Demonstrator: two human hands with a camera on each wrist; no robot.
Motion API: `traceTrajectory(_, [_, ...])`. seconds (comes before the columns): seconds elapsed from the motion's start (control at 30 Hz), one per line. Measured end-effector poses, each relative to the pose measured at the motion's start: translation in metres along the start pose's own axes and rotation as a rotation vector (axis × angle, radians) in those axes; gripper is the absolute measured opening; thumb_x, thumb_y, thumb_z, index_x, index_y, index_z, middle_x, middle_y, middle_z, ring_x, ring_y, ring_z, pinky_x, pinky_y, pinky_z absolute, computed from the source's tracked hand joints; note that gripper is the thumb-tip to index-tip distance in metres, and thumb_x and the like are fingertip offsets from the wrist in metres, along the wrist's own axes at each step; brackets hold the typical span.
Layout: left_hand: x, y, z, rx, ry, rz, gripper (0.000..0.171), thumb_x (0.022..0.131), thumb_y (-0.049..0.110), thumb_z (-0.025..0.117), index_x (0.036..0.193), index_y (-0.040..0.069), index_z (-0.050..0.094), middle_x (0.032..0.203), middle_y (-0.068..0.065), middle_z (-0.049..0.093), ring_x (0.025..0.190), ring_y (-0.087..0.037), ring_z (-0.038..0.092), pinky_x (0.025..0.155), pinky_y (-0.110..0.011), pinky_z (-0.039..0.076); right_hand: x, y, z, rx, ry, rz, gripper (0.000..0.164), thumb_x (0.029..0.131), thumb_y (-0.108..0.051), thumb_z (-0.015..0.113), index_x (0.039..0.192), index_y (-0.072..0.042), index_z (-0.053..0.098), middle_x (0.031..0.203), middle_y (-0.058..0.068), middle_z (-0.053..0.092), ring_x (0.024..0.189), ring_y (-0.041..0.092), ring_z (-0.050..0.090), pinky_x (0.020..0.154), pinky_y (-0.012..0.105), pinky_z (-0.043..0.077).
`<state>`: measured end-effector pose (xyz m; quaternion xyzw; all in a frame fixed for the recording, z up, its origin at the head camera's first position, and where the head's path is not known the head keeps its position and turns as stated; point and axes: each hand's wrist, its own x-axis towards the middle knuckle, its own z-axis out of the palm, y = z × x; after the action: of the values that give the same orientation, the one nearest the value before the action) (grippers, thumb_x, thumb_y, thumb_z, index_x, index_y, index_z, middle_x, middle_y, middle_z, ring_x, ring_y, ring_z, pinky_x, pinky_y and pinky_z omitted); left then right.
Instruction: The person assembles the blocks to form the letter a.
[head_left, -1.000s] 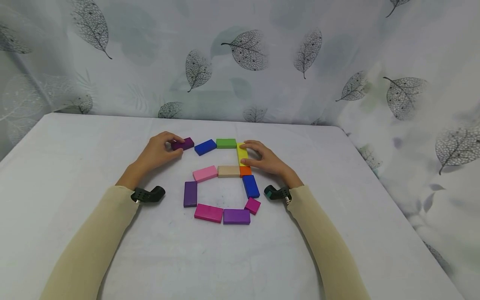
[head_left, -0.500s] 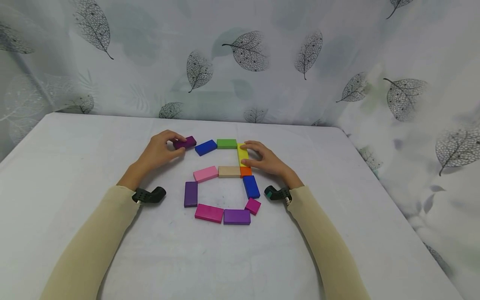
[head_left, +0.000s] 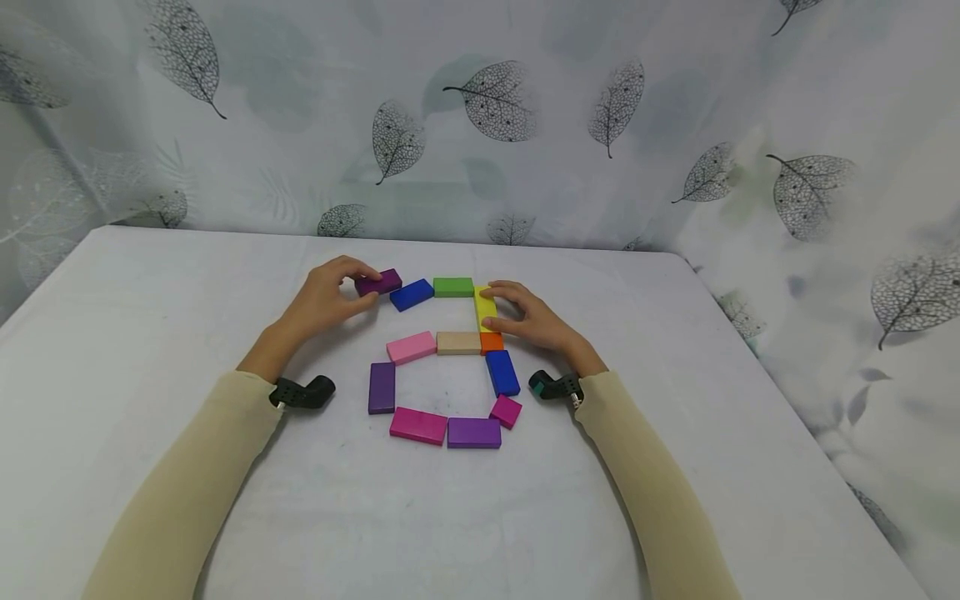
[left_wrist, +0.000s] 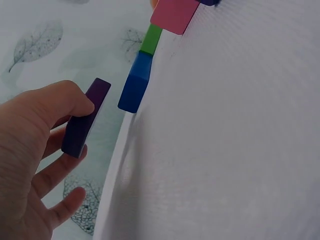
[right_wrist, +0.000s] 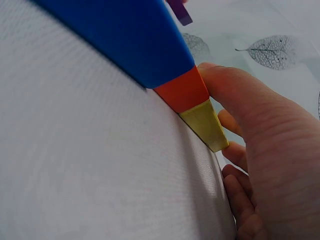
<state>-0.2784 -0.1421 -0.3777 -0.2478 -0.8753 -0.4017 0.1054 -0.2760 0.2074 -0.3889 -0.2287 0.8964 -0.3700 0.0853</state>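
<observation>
My left hand (head_left: 318, 298) pinches a dark purple wooden block (head_left: 388, 281) between thumb and fingers. In the left wrist view that dark purple block (left_wrist: 75, 132) appears raised and tilted, with the thumb across its side. Just to its right lies a blue block (head_left: 412, 295), then a green block (head_left: 453, 287). My right hand (head_left: 543, 323) holds a yellow block (head_left: 483, 311) by its side, thumb near the lower end and a finger near the upper end. An orange block (head_left: 492, 342) touches the yellow one below. The other fingers partly hide behind the yellow block (right_wrist: 204, 125) in the right wrist view.
On the white table (head_left: 442, 517), a ring of blocks continues below: tan (head_left: 458, 343), light pink (head_left: 411, 347), dark violet (head_left: 382, 387), magenta (head_left: 417, 426), purple (head_left: 474, 433), small pink (head_left: 506, 411) and blue (head_left: 502, 372). A leaf-patterned curtain (head_left: 300, 125) hangs behind.
My left hand has moved right and slightly away with the dark purple block, bringing it close to the upper blue block. The right hand stays at the yellow block.
</observation>
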Motion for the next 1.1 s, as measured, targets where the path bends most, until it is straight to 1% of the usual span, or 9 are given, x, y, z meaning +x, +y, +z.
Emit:
traceTrajectory(0.27, [0.002,0.011,-0.002,0.018,-0.019,0.011,0.028,0.084,0.006,0.072,0.111,0.001,0.067,0.117,-0.018,0.062,0.107,-0.032,0.055,0.095,-0.051,0.042,0.001,0.002,0.000,-0.001,-0.002,0.001,0.056,0.091,-0.027,0.068,0.143,-0.016,0.049,0.156,0.008,0.031,0.147,0.028,0.021,0.116,0.056,0.016])
traceTrajectory(0.5, [0.005,0.020,-0.001,-0.002,-0.008,0.089,0.026,0.082,0.004,0.073,0.108,0.002,0.068,0.113,-0.017,0.064,0.105,-0.030,0.056,0.093,-0.052,0.043,0.003,0.001,0.000,-0.012,0.003,0.007,0.055,0.092,-0.027,0.068,0.142,-0.016,0.050,0.156,0.007,0.032,0.146,0.026,0.021,0.117,0.053,0.017])
traceTrajectory(0.7, [0.007,0.030,0.001,-0.007,-0.019,0.097,0.025,0.083,0.004,0.072,0.108,0.002,0.068,0.115,-0.017,0.064,0.108,-0.030,0.057,0.096,-0.052,0.044,0.002,0.001,-0.001,-0.008,0.003,-0.002,0.055,0.091,-0.026,0.068,0.142,-0.015,0.049,0.155,0.008,0.032,0.146,0.027,0.021,0.117,0.053,0.017])
traceTrajectory(0.9, [0.007,0.037,0.004,-0.028,-0.009,0.153,0.025,0.082,0.002,0.073,0.107,0.002,0.069,0.112,-0.016,0.065,0.106,-0.029,0.058,0.096,-0.051,0.046,0.001,0.001,-0.001,-0.001,0.003,0.005,0.055,0.091,-0.027,0.069,0.142,-0.016,0.050,0.155,0.008,0.032,0.147,0.027,0.021,0.117,0.053,0.016])
traceTrajectory(1.1, [0.006,0.047,0.006,-0.028,-0.020,0.194,0.026,0.082,0.002,0.074,0.107,0.002,0.069,0.112,-0.014,0.065,0.106,-0.028,0.059,0.095,-0.049,0.047,0.001,0.001,0.000,0.000,-0.001,0.002,0.055,0.091,-0.026,0.069,0.142,-0.015,0.050,0.155,0.008,0.033,0.147,0.027,0.021,0.117,0.053,0.017])
